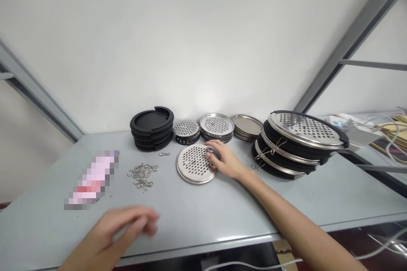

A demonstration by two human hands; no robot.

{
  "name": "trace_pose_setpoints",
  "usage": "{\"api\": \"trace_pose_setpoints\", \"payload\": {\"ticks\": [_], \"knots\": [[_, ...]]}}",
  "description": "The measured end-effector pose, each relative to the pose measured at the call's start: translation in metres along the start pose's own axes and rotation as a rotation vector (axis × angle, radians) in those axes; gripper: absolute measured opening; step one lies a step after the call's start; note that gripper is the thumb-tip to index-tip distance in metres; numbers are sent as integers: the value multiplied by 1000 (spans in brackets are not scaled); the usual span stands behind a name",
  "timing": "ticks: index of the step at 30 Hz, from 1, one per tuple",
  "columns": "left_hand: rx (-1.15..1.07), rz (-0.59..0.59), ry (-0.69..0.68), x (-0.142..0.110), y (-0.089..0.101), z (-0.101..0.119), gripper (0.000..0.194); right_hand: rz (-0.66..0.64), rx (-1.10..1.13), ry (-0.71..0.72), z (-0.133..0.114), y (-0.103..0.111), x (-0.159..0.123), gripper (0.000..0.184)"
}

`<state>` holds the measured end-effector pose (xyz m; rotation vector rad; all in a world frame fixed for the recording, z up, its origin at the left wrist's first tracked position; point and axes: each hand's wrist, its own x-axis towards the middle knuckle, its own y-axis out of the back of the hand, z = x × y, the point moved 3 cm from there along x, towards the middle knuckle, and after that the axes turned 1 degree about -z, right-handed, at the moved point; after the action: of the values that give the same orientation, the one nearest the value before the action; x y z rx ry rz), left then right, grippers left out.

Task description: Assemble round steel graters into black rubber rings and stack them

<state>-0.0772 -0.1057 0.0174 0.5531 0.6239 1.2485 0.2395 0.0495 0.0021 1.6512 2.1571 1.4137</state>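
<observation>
My right hand (221,156) lies over the far right rim of a round perforated steel disc (192,164), its fingers curled onto the metal. The disc lies flat on the grey table. My left hand (127,226) is blurred near the table's front edge, with nothing clearly held in it. It is nearest to a loose pile of small wire clips (142,175). One more wire clip (164,154) lies apart, closer to a stack of black rubber rings (151,128).
Further back stand stacks of perforated discs (217,126) and plain steel discs (243,127). At right, a large leaning stack of black rings and steel discs (295,144) is tied with wire. A pixelated pink packet (92,180) lies at left. Cables and papers sit beyond the right end.
</observation>
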Motion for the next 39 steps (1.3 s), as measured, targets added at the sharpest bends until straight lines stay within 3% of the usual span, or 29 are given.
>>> {"api": "trace_pose_setpoints", "payload": {"ticks": [2, 4, 5, 7, 9, 13, 20, 23, 30, 34, 36, 39], "knots": [[33, 88, -184, 49, 0, 46, 46, -41, 7, 15, 2, 0, -1, 41], [155, 111, -358, 96, -12, 73, 45, -109, 6, 33, 5, 0, -7, 52], [234, 95, -420, 115, -21, 78, 56, -141, 6, 36, 7, 0, -10, 57], [384, -17, -484, 141, -40, 75, 94, -183, 9, 33, 12, 3, -13, 64], [452, -106, -510, 155, -53, 63, 111, -196, 14, 30, 15, 6, -12, 66], [440, -89, -529, 160, -57, 48, 109, -201, 9, 35, 17, 12, -9, 72], [414, -51, -569, 159, -48, 52, 98, -279, -18, 53, 7, 6, -16, 105], [373, -26, -584, 158, -43, 51, 91, -233, -20, 78, 4, -1, -15, 93], [128, 100, -674, 151, -32, 58, 65, 36, 51, 201, -4, 2, -9, 43], [33, 222, -681, 150, -29, 61, 45, 102, 169, 81, -7, 13, -8, 23], [-6, 267, -648, 152, -28, 60, 30, 114, 246, 6, -7, 17, -8, 22], [-86, 254, -628, 155, -29, 59, 24, 151, 362, -45, -5, 21, -5, 26]]}}
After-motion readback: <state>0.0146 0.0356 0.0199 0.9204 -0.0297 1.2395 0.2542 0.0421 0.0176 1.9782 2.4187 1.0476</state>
